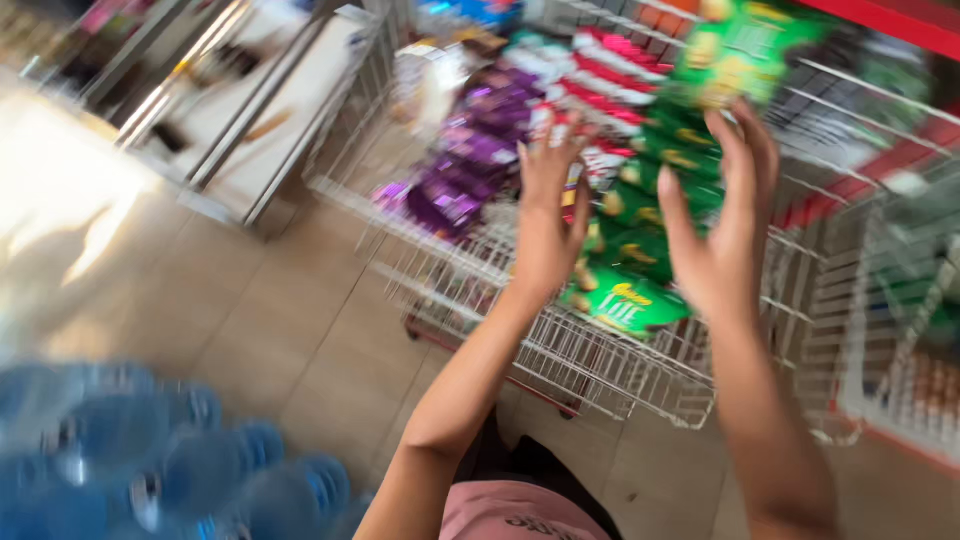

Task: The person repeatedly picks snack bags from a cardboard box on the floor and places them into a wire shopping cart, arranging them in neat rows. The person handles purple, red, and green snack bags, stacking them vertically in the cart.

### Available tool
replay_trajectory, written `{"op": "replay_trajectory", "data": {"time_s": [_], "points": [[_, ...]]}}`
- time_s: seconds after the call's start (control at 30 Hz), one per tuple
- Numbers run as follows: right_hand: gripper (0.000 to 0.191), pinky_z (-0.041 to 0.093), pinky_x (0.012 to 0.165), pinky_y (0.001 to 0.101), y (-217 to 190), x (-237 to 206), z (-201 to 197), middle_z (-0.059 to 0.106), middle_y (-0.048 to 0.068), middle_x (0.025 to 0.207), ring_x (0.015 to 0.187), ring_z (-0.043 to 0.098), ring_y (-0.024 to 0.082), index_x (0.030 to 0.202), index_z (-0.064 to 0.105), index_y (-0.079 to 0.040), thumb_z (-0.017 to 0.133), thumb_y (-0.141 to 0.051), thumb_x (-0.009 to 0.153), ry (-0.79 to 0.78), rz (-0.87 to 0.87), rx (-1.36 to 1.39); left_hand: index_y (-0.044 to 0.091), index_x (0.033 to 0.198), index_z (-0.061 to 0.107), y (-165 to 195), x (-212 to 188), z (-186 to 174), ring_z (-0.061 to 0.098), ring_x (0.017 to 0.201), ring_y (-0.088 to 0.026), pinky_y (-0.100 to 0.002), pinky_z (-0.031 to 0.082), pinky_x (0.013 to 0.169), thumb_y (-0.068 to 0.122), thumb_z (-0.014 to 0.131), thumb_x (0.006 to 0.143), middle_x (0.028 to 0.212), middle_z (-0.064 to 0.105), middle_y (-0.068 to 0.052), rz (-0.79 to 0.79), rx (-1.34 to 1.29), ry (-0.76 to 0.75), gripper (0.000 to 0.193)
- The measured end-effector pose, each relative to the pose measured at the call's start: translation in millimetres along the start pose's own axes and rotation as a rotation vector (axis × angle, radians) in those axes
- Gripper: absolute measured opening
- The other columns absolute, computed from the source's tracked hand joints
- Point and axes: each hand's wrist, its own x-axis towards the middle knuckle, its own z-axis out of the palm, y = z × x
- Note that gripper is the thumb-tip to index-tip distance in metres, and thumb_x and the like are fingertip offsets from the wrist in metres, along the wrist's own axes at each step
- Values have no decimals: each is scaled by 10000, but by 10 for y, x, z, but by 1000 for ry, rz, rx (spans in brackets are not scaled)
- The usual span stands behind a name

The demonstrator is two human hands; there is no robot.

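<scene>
Both arms reach forward over a white wire basket (600, 370), a bin of thin metal rods on a frame with a red bar at its foot. The left hand (548, 215) is raised with fingers spread and open, palm toward the goods; whether it touches the packets in front of it is lost in motion blur. The right hand (722, 225) is also open, fingers apart and slightly curled, held up just beside the column of green packets (650, 210).

These green packets are flat, glossy foil pouches with yellow markings, stacked overlapping like shingles. The row's long axis runs from the near rim of the basket up and away toward the far right; the nearest pouch (625, 298) lies at the front edge, its face tilted up toward the camera. To their left lie red-and-white packets (600, 70) and then shiny purple packets (470, 160) in parallel rows.

The floor (270, 330) is of smooth beige tiles. At lower left stand blurred blue translucent water bottles (150, 460).
</scene>
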Motion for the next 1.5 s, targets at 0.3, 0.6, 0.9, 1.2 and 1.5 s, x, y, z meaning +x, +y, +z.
{"op": "replay_trajectory", "data": {"time_s": [0.3,0.6,0.9,1.2,1.5], "points": [[610,378,1272,412,-1328,-1578,1096,308,97,1706,1564,366,261,1641,342,-100,619,-85,1097,-287,147,824,109,1606,376,769,-1711,-1281,154,1670,-345,-597,65,1351,61,489,1073,1732,298,-104,-293,221,189,547],[585,369,1269,442,-2579,-2968,1901,297,125,1731,1608,323,301,1616,366,-79,631,-124,1097,-997,-240,913,101,1638,316,1000,-3649,-2462,125,1660,-328,-563,82,1346,117,444,1104,1743,243,-102,-669,729,723,549],[631,281,1301,464,-4040,-4394,1895,303,151,1720,1595,315,339,1623,353,-60,656,-175,1081,-1294,-675,1003,94,1643,293,1679,-5395,-3230,99,1657,-315,-558,110,1331,212,420,1150,1748,210,-98,-882,1050,1152,523],[760,278,1223,519,-4659,-6397,3000,351,262,1612,1474,337,439,1565,377,-25,754,-163,920,-1354,-910,839,63,1628,279,1645,-7449,-3749,110,1599,-323,-586,152,1250,256,584,1001,1719,195,-88,-1342,1180,1047,724],[656,325,1105,618,-5424,-7687,4249,331,459,1492,1326,337,627,1431,559,-93,788,-139,818,-1357,-1252,534,81,1619,303,807,-8326,-4136,120,1604,-229,-544,85,1282,321,620,976,1725,193,-55,-1742,1263,1074,756]]}}
